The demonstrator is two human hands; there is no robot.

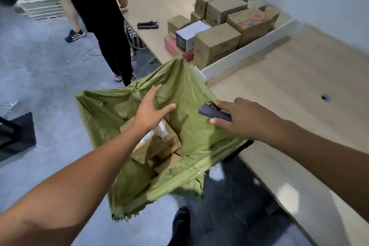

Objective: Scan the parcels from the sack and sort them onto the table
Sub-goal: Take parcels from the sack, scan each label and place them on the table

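A green woven sack (191, 96) stands open on the floor against the table's front edge. Inside it lie several cardboard parcels (159, 146), partly hidden by my left forearm. My left hand (151, 110) hovers over the sack's mouth with fingers spread, holding nothing. My right hand (237, 116) grips a black handheld scanner (214, 112) above the sack's right side. The wooden table (289, 90) runs along the right.
Several scanned boxes (217, 44) are stacked beyond a white divider (247, 52) on the table. A second black scanner (147, 25) lies on the far table. A person in black (107, 26) stands at the table's far end. A black object (16, 136) sits on the floor at left.
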